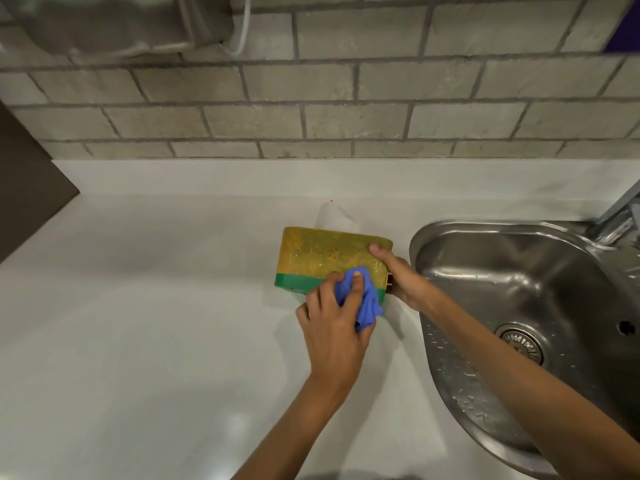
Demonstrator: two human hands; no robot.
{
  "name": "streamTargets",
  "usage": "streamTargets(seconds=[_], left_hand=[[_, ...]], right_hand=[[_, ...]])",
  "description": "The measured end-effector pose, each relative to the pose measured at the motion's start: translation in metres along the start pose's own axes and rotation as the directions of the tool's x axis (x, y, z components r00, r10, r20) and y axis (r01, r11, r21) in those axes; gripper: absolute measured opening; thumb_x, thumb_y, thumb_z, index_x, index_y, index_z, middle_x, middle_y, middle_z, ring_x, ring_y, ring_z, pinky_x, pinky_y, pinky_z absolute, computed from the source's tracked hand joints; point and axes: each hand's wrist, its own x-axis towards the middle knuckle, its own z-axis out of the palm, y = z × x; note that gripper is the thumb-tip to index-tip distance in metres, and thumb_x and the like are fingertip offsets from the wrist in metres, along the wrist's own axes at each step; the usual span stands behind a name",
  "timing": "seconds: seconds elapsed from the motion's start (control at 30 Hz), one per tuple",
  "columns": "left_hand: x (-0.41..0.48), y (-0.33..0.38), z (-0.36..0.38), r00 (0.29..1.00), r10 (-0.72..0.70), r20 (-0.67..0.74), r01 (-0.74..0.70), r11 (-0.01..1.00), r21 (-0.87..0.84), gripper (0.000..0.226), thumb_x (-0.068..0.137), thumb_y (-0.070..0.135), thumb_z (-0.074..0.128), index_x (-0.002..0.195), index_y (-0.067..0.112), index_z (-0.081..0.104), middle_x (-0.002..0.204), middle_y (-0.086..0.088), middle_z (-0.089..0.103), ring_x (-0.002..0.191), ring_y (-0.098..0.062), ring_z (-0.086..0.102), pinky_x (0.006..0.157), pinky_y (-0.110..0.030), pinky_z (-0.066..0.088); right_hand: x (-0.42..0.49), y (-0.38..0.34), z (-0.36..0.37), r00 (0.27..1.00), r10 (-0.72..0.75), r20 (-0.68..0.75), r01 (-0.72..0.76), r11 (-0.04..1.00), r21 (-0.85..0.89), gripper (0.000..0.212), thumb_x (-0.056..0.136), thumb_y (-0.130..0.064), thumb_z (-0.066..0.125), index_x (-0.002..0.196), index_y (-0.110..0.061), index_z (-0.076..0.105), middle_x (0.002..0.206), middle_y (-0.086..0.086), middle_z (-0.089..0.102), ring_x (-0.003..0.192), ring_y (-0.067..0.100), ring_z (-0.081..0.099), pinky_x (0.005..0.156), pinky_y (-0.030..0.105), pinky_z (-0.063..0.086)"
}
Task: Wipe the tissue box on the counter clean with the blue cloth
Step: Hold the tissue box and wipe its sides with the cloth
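Note:
The tissue box [322, 252] lies on the white counter [156, 306], tipped so that a large side faces me. That side is smeared yellow-orange, with a green band along its near edge. A white tissue [334, 220] sticks out behind the box. My left hand [332, 327] holds the crumpled blue cloth [363, 299] and presses it against the green band near the box's right corner. My right hand [398, 275] grips the right end of the box, thumb on the smeared face.
A wet stainless steel sink [519, 306] lies directly right of the box, with a tap [620, 216] at its far right corner. A grey brick-tile wall [311, 98] runs behind the counter. A dark panel [27, 188] stands at the left.

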Motion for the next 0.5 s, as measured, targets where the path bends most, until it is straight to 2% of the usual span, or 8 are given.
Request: streamTargets(seconds=[0.1, 0.13, 0.2, 0.27, 0.3, 0.4, 0.43, 0.5], left_hand=[[-0.008, -0.015, -0.001, 0.993, 0.115, -0.015, -0.114, 0.992, 0.057, 0.065, 0.061, 0.033, 0.072, 0.122, 0.026, 0.049, 0.118, -0.002, 0.043, 0.096, -0.020, 0.042, 0.067, -0.033, 0.044], [-0.009, -0.025, -0.003, 0.994, 0.100, -0.034, -0.097, 0.993, 0.065, 0.064, 0.062, 0.032, 0.070, 0.122, 0.027, 0.049, 0.118, -0.003, 0.046, 0.095, -0.020, 0.042, 0.069, -0.032, 0.041], [-0.006, -0.040, -0.006, 0.996, -0.019, -0.089, 0.023, 0.999, 0.047, 0.061, 0.062, 0.028, 0.070, 0.120, 0.028, 0.050, 0.115, -0.009, 0.057, 0.095, -0.020, 0.041, 0.072, -0.033, 0.037], [-0.001, -0.039, -0.005, 0.988, -0.106, -0.114, 0.107, 0.994, 0.011, 0.058, 0.062, 0.025, 0.070, 0.118, 0.027, 0.053, 0.111, -0.013, 0.063, 0.096, -0.021, 0.040, 0.074, -0.038, 0.041], [0.000, -0.034, -0.003, 0.990, -0.093, -0.110, 0.095, 0.995, 0.007, 0.057, 0.063, 0.026, 0.069, 0.119, 0.027, 0.053, 0.113, -0.012, 0.062, 0.098, -0.021, 0.041, 0.076, -0.040, 0.043], [-0.006, -0.015, 0.004, 0.996, 0.063, -0.069, -0.062, 0.998, 0.021, 0.054, 0.069, 0.032, 0.064, 0.122, 0.027, 0.051, 0.119, -0.005, 0.049, 0.102, -0.023, 0.043, 0.078, -0.043, 0.047], [-0.009, -0.012, 0.006, 0.992, 0.108, -0.062, -0.107, 0.994, 0.025, 0.057, 0.068, 0.032, 0.069, 0.121, 0.027, 0.051, 0.119, -0.004, 0.046, 0.102, -0.023, 0.043, 0.078, -0.043, 0.049], [-0.013, -0.012, 0.008, 0.987, 0.150, -0.065, -0.148, 0.989, 0.032, 0.064, 0.062, 0.030, 0.078, 0.120, 0.026, 0.051, 0.119, -0.004, 0.044, 0.104, -0.024, 0.043, 0.077, -0.044, 0.050]], right_hand=[[0.000, 0.001, -0.002, 0.999, -0.041, 0.015, 0.041, 0.999, -0.001, 0.027, 0.089, -0.040, 0.048, 0.100, -0.019, 0.060, 0.094, -0.001, 0.066, 0.086, 0.012, 0.062, 0.077, 0.024, 0.050], [0.000, 0.002, -0.002, 0.998, -0.054, 0.020, 0.054, 0.999, -0.003, 0.025, 0.088, -0.039, 0.051, 0.102, -0.020, 0.059, 0.096, 0.000, 0.065, 0.087, 0.011, 0.062, 0.078, 0.023, 0.051], [-0.002, 0.001, 0.000, 0.995, -0.089, 0.037, 0.090, 0.996, -0.020, 0.013, 0.087, -0.035, 0.055, 0.095, -0.025, 0.056, 0.094, -0.003, 0.064, 0.085, 0.008, 0.061, 0.072, 0.019, 0.051], [-0.003, 0.001, 0.002, 0.993, -0.107, 0.056, 0.108, 0.994, -0.028, 0.004, 0.090, -0.029, 0.051, 0.091, -0.027, 0.054, 0.093, -0.004, 0.063, 0.084, 0.008, 0.061, 0.072, 0.019, 0.050], [-0.003, 0.001, 0.003, 0.992, -0.113, 0.059, 0.115, 0.993, -0.031, 0.005, 0.090, -0.027, 0.050, 0.091, -0.026, 0.054, 0.094, -0.003, 0.063, 0.085, 0.009, 0.061, 0.075, 0.021, 0.050], [-0.005, 0.003, 0.001, 0.989, -0.133, 0.064, 0.135, 0.991, -0.024, 0.007, 0.088, -0.029, 0.052, 0.092, -0.026, 0.057, 0.093, -0.003, 0.065, 0.085, 0.010, 0.062, 0.081, 0.026, 0.050], [-0.005, 0.004, -0.001, 0.989, -0.127, 0.077, 0.130, 0.991, -0.033, 0.012, 0.086, -0.034, 0.055, 0.095, -0.026, 0.057, 0.094, -0.003, 0.066, 0.086, 0.011, 0.063, 0.083, 0.027, 0.050], [-0.004, 0.005, -0.004, 0.989, -0.108, 0.100, 0.116, 0.991, -0.071, 0.043, 0.076, -0.048, 0.062, 0.109, -0.021, 0.055, 0.098, -0.002, 0.066, 0.091, 0.012, 0.063, 0.085, 0.028, 0.051]])
